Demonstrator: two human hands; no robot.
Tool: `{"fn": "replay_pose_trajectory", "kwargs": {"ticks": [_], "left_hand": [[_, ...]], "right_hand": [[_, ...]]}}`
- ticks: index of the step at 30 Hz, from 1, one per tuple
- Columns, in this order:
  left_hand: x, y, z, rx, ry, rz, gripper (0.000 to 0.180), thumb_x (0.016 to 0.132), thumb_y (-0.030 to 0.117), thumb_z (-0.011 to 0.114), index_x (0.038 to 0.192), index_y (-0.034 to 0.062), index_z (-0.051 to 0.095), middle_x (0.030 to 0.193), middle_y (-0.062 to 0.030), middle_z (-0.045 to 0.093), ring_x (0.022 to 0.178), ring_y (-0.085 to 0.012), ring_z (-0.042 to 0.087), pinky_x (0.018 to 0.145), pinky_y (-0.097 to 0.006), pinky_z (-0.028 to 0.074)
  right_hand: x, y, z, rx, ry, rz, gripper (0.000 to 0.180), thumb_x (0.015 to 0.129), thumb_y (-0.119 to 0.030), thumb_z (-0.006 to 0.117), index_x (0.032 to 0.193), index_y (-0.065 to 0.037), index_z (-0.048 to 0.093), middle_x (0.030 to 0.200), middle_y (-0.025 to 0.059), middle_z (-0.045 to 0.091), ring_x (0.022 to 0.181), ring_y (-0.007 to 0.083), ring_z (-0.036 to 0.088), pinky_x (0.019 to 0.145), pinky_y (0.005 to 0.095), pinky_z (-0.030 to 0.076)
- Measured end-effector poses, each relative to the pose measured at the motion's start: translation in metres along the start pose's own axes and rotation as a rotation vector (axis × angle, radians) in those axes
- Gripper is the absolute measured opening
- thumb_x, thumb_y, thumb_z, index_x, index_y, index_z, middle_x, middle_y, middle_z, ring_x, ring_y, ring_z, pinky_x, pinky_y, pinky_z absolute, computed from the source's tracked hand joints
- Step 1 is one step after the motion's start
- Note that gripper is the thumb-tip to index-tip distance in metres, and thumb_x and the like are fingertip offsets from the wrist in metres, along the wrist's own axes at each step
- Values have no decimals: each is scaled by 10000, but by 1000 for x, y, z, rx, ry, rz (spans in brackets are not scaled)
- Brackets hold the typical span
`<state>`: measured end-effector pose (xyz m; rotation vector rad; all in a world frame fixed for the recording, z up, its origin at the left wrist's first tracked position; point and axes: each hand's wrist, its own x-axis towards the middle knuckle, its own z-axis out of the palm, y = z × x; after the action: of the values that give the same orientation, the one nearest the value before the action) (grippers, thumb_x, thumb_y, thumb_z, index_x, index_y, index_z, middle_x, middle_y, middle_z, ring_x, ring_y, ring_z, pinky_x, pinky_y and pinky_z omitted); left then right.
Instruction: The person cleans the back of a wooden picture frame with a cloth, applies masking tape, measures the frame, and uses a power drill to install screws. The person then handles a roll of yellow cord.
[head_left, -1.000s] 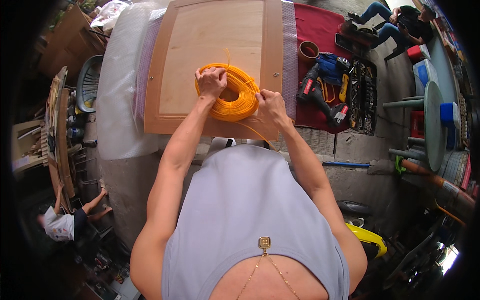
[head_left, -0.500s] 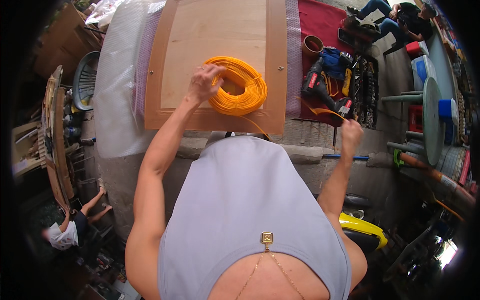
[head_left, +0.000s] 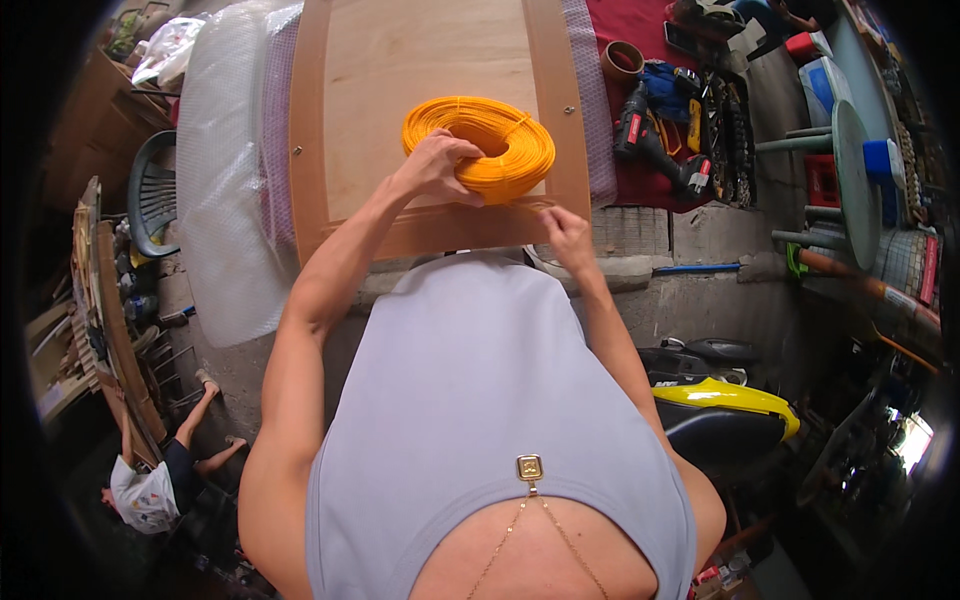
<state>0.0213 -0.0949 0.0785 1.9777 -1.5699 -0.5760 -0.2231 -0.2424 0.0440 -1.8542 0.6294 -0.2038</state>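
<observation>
A thick coil of orange cord [head_left: 522, 150] rests on a wooden panel [head_left: 440, 60] with a brown frame, right in front of me. My left hand [head_left: 436, 168] is closed round the near left side of the coil, with the thumb reaching into its hole. Just off the coil's near right side, my right hand [head_left: 568, 238] pinches a loose strand of the cord [head_left: 530, 205] near the panel's front edge. The fingertips of the right hand partly cover the strand, and its free end cannot be made out.
Right of the panel, a red cloth [head_left: 630, 190] carries a cordless drill [head_left: 632, 122], a roll of tape [head_left: 622, 60] and other tools. Bubble wrap [head_left: 225, 180] hangs at the left. A green round table [head_left: 857, 200] lies farther right; a yellow-and-black motorbike [head_left: 725, 395] is near my right arm.
My right hand has come in from the far right to the coil, still with the strand. My left hand, earlier raised with loose fingers, now grips the coil, which sits slightly farther right.
</observation>
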Motion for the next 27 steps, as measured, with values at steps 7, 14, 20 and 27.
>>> {"fn": "replay_pose_trajectory", "kwargs": {"ticks": [7,14,20,27], "left_hand": [[16,16,-21,-104,-74,-226,662,563,538,817,959,20,706,805,-126,668,761,-241,629,694,-334,481],[28,23,-14,-153,-55,-401,715,581,589,794,1049,56,700,940,-116,690,905,-238,642,801,-328,490],[42,20,0,-316,174,-533,677,616,588,779,1002,37,705,882,-99,693,822,-192,651,742,-314,501],[55,36,-19,-722,360,-677,505,726,453,779,918,-4,684,797,-71,671,684,-127,629,589,-268,502]], "right_hand": [[42,-40,-5,-252,-165,-42,266,885,-241,613,994,-7,679,842,193,679,763,246,685,672,375,512],[46,-46,1,-279,2,-72,284,876,-252,625,958,18,656,804,163,662,758,311,645,698,374,497],[31,-70,25,-688,525,-288,402,826,-333,673,1090,-33,628,1106,168,579,1089,306,527,929,435,385],[40,-74,-9,1175,-44,90,208,820,-218,659,848,-13,635,833,77,639,946,287,630,915,372,436]]}}
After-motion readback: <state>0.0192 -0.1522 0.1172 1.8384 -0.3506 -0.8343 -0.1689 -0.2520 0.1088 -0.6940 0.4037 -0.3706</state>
